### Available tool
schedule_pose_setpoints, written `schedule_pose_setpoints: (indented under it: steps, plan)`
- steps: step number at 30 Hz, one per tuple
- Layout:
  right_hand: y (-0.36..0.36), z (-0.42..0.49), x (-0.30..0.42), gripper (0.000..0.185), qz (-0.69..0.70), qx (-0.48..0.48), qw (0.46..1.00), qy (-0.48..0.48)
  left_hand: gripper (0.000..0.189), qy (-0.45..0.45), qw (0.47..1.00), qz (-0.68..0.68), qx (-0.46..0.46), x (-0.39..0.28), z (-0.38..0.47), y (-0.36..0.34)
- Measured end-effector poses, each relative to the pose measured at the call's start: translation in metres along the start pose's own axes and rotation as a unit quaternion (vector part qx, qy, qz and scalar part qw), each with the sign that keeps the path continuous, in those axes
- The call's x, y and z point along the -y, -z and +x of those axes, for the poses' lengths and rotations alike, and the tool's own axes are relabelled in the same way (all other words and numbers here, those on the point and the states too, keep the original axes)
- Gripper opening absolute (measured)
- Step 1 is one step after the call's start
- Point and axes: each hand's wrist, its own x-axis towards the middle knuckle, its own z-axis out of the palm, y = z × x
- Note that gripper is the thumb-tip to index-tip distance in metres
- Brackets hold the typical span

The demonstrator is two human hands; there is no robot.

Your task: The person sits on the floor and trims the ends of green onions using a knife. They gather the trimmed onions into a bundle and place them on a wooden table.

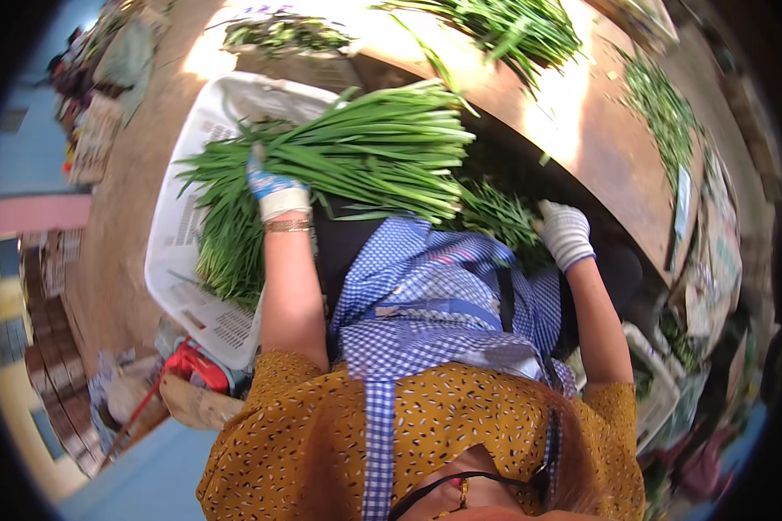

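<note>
My left hand (277,185), in a blue and white glove, is closed around a large bundle of long flat green leaves with pale stems, like garlic chives (378,150). The pale ends point right, over my lap; the leafy ends hang over a white plastic basket (176,260). More of the green leaves (228,260) lie in that basket, below my left wrist. My right hand (565,234), in a white knitted glove, is at the edge of a darker leafy heap (495,211) beside my lap. Its fingertips are partly hidden, so its hold is unclear.
A brown tabletop (616,182) curves ahead and to the right, bearing a pile of long green leaves (515,32) and loose cuttings (658,111). A blue-handled blade (681,202) lies near its right edge. A red bag (195,368) is at lower left, a white crate (658,384) at lower right.
</note>
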Motion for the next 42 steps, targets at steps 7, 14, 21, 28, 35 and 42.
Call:
schedule_pose_setpoints:
  steps: [7, 14, 21, 28, 35, 42]
  plan:
    - [0.042, -0.03, 0.1, 0.045, 0.434, -0.247, 0.854, 0.148, 0.035, 0.003, 0.997, 0.073, -0.037, 0.001, 0.009, -0.011]
    - [-0.002, -0.004, 0.066, 0.013, 0.454, -0.245, 0.856, 0.038, 0.033, 0.019, 0.996, 0.066, -0.063, -0.008, 0.013, -0.009]
    - [0.037, 0.01, 0.073, 0.041, 0.654, -0.219, 0.72, 0.078, 0.032, 0.022, 0.996, 0.084, -0.034, -0.008, 0.025, 0.004]
    - [0.046, 0.027, 0.095, 0.026, 0.475, -0.251, 0.84, 0.071, 0.044, 0.03, 0.992, 0.112, -0.057, -0.009, 0.017, -0.004]
    - [0.037, 0.001, 0.08, 0.025, 0.791, -0.084, 0.605, 0.041, 0.044, 0.03, 0.997, 0.078, 0.0, -0.009, 0.024, 0.013]
    - [0.031, 0.019, 0.112, 0.049, 0.82, 0.024, 0.571, 0.035, 0.048, 0.001, 0.996, 0.089, 0.025, -0.003, 0.019, 0.007]
